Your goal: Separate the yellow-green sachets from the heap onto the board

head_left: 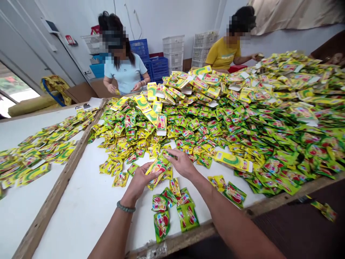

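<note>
My left hand (140,178) is closed round a small yellow, green and red printed carton (156,169), thumb across its front. At the carton's upper end, the fingers of my right hand (182,163) pinch a green packet (163,155); how far it sits inside the carton is hidden. Just below my hands, several green packets with red fruit pictures (162,223) lie on the white tabletop (102,212). A yellow packet (174,186) lies above them. More packets (232,193) rest beyond my right forearm.
A large heap of green and yellow packets (188,122) covers the table's far side, with cartons (199,84) on top. One flat carton (234,161) lies to the right. A wooden strip (63,180) divides off filled-looking cartons (35,172) at left. Two co-workers (125,72) sit opposite.
</note>
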Available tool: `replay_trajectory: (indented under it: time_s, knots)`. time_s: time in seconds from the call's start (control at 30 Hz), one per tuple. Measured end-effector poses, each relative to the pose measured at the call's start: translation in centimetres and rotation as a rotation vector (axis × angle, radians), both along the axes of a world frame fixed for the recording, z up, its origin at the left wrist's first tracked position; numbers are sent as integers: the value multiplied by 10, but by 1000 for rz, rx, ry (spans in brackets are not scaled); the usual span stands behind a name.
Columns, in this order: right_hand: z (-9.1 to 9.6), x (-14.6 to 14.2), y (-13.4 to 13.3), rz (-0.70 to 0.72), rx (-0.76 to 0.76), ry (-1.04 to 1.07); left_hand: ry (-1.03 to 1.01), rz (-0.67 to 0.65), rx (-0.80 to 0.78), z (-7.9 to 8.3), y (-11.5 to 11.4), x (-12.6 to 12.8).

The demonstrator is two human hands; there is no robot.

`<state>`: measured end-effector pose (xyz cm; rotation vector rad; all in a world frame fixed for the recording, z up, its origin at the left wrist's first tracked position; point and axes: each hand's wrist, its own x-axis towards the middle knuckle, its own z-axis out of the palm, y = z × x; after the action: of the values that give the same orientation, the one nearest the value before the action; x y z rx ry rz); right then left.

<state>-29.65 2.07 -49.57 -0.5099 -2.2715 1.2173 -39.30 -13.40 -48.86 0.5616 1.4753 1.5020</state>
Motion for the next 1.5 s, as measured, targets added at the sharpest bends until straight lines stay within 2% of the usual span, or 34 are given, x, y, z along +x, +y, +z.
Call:
replay_trajectory:
  time_s: [0.17, 0.27, 0.4, 0.47, 0.6, 0.67, 0.83, 0.9, 1.07, 1.13, 1.2, 1.3, 1.5]
  knots:
    - [-1, -2, -5, -74, -54, 76, 31, 11, 36, 0, -1, -2]
    - [-1, -3, -7, -62, -70, 91, 7, 33, 26, -1, -3, -4]
    - [-1, -2, -6, -25, -216, 98, -2, 39, 42, -1, -7, -6]
    - [0, -1, -6, -14, -239, 91, -30, 8, 39, 0, -9, -6]
    - [4, -2, -13, -104, 31, 123, -100, -13, 35, 0, -11, -7]
    - [5, -3, -19, -114, 101, 116, -116, 14, 32, -1, -11, -8]
    - [9, -3, -28, 71, -73, 24, -57, 39, 25, -2, -10, -8]
    - [12, -3, -31, 154, -79, -39, -37, 30, 21, -2, -11, -7]
    - [16, -9, -41, 260, -117, -219, -20, 54, 2, -3, -19, -9]
    - [16, -16, -46, 317, -74, -234, -29, 91, -16, -3, -27, -12]
    - [17, -25, -54, 363, 63, -212, -47, 122, -42, -1, -38, -18]
    - [21, -41, -69, 377, 218, -173, -52, 211, -49, 4, -57, -28]
    - [22, -68, -105, 253, 145, -89, -6, 334, 10, 7, -81, -36]
